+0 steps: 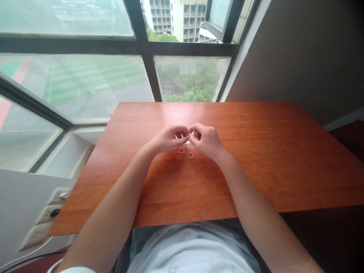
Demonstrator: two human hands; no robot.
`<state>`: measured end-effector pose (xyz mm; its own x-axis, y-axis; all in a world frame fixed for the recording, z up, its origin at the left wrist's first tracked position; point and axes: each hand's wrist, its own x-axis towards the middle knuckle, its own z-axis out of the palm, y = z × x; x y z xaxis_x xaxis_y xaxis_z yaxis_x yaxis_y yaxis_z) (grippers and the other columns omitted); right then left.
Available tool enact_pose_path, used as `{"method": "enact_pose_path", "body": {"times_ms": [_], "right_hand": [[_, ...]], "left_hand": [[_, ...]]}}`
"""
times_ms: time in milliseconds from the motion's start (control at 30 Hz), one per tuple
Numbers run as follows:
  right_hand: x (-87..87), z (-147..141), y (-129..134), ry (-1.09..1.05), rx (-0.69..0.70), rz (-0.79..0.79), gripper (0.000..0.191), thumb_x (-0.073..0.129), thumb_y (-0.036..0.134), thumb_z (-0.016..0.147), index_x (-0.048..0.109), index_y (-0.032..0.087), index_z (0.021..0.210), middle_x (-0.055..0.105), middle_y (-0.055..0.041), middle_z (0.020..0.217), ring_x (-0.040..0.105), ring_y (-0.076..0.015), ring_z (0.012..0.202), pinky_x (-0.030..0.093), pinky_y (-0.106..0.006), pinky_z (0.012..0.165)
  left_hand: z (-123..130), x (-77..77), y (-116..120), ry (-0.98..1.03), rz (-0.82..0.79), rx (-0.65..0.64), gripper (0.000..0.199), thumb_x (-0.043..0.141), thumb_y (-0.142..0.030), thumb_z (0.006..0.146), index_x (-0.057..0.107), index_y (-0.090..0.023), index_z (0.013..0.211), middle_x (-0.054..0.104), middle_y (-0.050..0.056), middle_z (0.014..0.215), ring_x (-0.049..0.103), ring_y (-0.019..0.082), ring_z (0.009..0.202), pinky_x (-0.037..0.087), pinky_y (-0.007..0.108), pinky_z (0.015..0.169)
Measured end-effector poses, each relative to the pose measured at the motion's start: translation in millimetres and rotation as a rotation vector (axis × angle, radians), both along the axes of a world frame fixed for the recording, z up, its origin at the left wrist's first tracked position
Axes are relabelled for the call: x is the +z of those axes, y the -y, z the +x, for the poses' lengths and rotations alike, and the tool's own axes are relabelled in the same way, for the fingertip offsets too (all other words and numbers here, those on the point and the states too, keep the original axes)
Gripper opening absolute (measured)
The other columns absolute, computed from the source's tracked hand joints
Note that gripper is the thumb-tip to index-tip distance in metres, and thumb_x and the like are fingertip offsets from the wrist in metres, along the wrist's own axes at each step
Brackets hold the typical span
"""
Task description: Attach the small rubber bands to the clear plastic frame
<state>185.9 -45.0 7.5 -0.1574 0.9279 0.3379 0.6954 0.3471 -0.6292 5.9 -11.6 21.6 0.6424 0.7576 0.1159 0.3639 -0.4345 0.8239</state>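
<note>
Over the middle of the table, my left hand (172, 138) and my right hand (206, 139) meet at their fingertips. A small pale ring (187, 135) is pinched between them, partly covered by the fingers. Behind and under the hands lies something white (186, 143), mostly hidden, so its kind cannot be made out. On the wood just below my fingers lie a thin ring (181, 151) and another ring (190, 155) to its right. Part of a third ring (174, 148) shows at the edge of my left hand.
The reddish-brown wooden table (270, 159) reaches to a large window (148, 47) at the back. Wall sockets (47, 214) with plugs and cables are at the lower left, beside the table's edge. A grey wall (295, 57) stands at the right.
</note>
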Motion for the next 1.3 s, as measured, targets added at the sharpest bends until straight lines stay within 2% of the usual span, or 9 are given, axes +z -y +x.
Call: {"method": "enact_pose_path", "body": {"times_ms": [167, 333, 467, 767, 867, 1067, 1300], "right_hand": [[-0.9, 2, -1, 0.014, -0.037, 0.022, 0.009, 0.06, 0.023, 0.081, 0.066, 0.021, 0.088, 0.059, 0.0037, 0.062, 0.053, -0.0122, 0.059, 0.035, -0.023, 0.059], [-0.7, 3, -1, 0.021, -0.068, 0.046, 0.008, 0.06, 0.024, 0.081, 0.066, 0.021, 0.086, 0.06, 0.0037, 0.063, 0.053, -0.0122, 0.059, 0.035, -0.023, 0.059], [-0.5, 3, -1, 0.005, -0.046, 0.044, 0.009, 0.06, 0.024, 0.082, 0.067, 0.021, 0.087, 0.06, 0.0035, 0.062, 0.054, -0.0123, 0.059, 0.036, -0.023, 0.06], [-6.9, 17, -10, 0.241, -0.219, -0.113, 0.022, 0.055, 0.027, 0.085, 0.074, 0.025, 0.096, 0.071, -0.0033, 0.075, 0.062, -0.0185, 0.071, 0.038, -0.027, 0.064], [-9.5, 17, -10, 0.329, -0.2, -0.188, 0.024, 0.054, 0.027, 0.085, 0.075, 0.027, 0.095, 0.073, -0.005, 0.081, 0.064, -0.0206, 0.076, 0.039, -0.028, 0.064], [-6.0, 9, -5, 0.364, -0.12, -0.214, 0.025, 0.052, 0.028, 0.086, 0.075, 0.028, 0.095, 0.074, -0.0042, 0.084, 0.065, -0.0201, 0.077, 0.041, -0.028, 0.067], [-5.7, 11, -7, 0.333, -0.165, -0.181, 0.027, 0.052, 0.029, 0.087, 0.074, 0.028, 0.102, 0.075, -0.0053, 0.09, 0.067, -0.0216, 0.084, 0.043, -0.029, 0.072]], "left_hand": [[-1, -0.9, -1, 0.04, -0.06, 0.015, 0.018, 0.059, -0.029, 0.082, 0.066, -0.012, 0.085, 0.062, 0.001, 0.069, 0.055, 0.009, 0.057, 0.04, 0.018, 0.048], [1, -1.1, -2, 0.064, 0.019, 0.064, 0.024, 0.06, -0.034, 0.085, 0.068, -0.012, 0.082, 0.063, 0.002, 0.069, 0.054, 0.01, 0.061, 0.04, 0.019, 0.054], [1, -2.8, -3, 0.057, 0.07, 0.097, 0.023, 0.062, -0.033, 0.085, 0.069, -0.011, 0.08, 0.063, 0.002, 0.068, 0.054, 0.011, 0.062, 0.041, 0.021, 0.056], [0, -5.2, -5, 0.025, 0.168, 0.155, 0.019, 0.061, -0.029, 0.085, 0.07, -0.012, 0.083, 0.064, 0.003, 0.069, 0.054, 0.011, 0.062, 0.04, 0.021, 0.056], [1, -7.6, -5, 0.02, 0.187, 0.16, 0.018, 0.061, -0.028, 0.085, 0.07, -0.012, 0.082, 0.064, 0.003, 0.068, 0.053, 0.011, 0.062, 0.04, 0.021, 0.056], [1, -12.5, -8, 0.007, 0.192, 0.147, 0.019, 0.06, -0.028, 0.085, 0.07, -0.013, 0.083, 0.065, 0.003, 0.069, 0.054, 0.011, 0.062, 0.04, 0.021, 0.055], [-1, -15.1, -9, -0.027, 0.183, 0.151, 0.018, 0.059, -0.027, 0.085, 0.071, -0.014, 0.088, 0.067, 0.003, 0.073, 0.056, 0.011, 0.063, 0.042, 0.021, 0.056]]}}
